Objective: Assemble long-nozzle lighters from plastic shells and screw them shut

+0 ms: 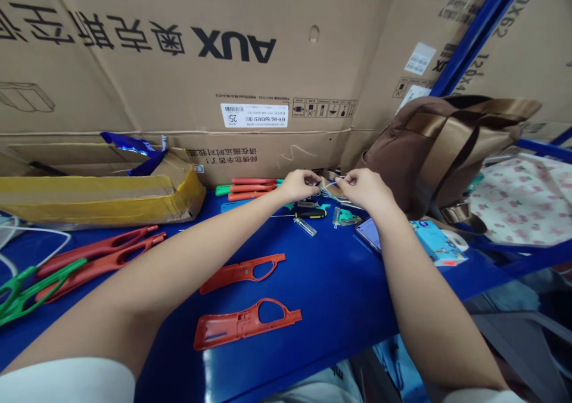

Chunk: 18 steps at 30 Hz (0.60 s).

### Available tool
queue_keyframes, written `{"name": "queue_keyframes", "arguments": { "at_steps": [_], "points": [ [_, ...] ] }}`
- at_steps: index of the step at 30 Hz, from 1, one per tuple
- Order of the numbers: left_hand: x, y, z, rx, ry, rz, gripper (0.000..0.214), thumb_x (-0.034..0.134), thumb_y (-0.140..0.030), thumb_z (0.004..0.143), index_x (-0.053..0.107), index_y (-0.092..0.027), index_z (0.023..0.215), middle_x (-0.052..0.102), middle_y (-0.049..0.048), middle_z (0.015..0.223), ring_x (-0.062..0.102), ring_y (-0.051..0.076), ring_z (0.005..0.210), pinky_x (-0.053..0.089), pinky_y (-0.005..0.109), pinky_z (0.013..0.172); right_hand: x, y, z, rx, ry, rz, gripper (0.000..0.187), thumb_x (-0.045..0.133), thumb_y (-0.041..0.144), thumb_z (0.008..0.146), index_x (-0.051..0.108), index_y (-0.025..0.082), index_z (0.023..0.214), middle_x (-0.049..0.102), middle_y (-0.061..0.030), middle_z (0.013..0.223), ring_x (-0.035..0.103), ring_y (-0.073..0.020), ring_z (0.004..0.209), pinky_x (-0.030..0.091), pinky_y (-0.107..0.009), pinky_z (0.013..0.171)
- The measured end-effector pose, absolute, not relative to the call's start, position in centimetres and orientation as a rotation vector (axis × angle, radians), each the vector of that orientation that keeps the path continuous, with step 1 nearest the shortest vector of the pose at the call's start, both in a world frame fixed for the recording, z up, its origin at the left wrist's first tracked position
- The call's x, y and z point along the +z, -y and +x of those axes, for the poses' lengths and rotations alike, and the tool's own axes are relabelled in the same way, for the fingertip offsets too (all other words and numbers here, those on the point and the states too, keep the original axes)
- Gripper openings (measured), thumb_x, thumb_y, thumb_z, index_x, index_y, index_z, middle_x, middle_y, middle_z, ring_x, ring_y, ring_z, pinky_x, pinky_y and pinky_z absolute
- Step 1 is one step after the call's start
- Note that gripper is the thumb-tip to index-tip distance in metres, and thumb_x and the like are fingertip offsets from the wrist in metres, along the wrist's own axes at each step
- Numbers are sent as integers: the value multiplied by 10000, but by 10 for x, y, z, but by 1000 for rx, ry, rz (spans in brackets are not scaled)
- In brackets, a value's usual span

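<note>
Fingertip work: apparently arranging or joining thin wires [330, 184]
Left hand [301, 187]: pinched narrow, seemingly on the wires
Right hand [369, 188]: likewise pinched, seemingly holding them
Wire place: just beyond the screwdriver [311, 213]
Next fingertip move: probably calls for light, steady control
Wire look: pale, splayed; ends blurred

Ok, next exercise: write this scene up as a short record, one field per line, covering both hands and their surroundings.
Left hand: fingers bent at thin pale wires; exact grip too small to tell
Right hand: fingers bent at the same wires, facing the left hand
Near hands: screwdriver with black-and-yellow handle
Front: two separate red plastic shells, each with an oval opening
Surface: blue tabletop
Right side: brown fabric bag
Behind: large brown cardboard box, AUX printed upside down
</note>
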<state>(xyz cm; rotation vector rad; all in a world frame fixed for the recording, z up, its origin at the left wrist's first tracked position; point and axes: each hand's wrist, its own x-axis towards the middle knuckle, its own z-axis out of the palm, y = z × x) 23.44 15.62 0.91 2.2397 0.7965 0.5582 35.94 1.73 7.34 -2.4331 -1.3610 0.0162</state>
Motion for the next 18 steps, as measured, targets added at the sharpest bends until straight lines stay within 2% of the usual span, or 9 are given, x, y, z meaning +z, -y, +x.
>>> {"name": "queue_keyframes", "arguments": {
  "at_steps": [7, 13, 18],
  "points": [
    [6, -160, 221, 569, -678, 2238, 355, 639, -359, 990, 615, -158, 1281, 641, 110, 1279, 661, 241, 1093, 587, 455, 924, 73, -16, 361, 56, 1368, -2523, 275, 602, 466, 912, 746, 239, 968, 761, -130, 1111, 698, -344, 1075, 522, -402, 801],
    [6, -159, 221, 656, -664, 2167, 335, 633, -362, 994, 628, -162, 1262, 643, 107, 1278, 657, 242, 1099, 582, 455, 935, 72, -15, 357, 139, 1471, -2549, 205, 682, 444, 878, 736, 247, 856, 768, -94, 1014, 712, -297, 995, 520, -366, 789],
    [3, -161, 231, 655, -679, 2020, 353, 637, -361, 992, 616, -159, 1281, 639, 111, 1283, 659, 242, 1098, 585, 457, 928, 72, -16, 355, 147, 1501, -2562, 215, 676, 442, 891, 722, 244, 822, 765, -87, 1005, 712, -288, 993, 525, -365, 800]
  ]
}}
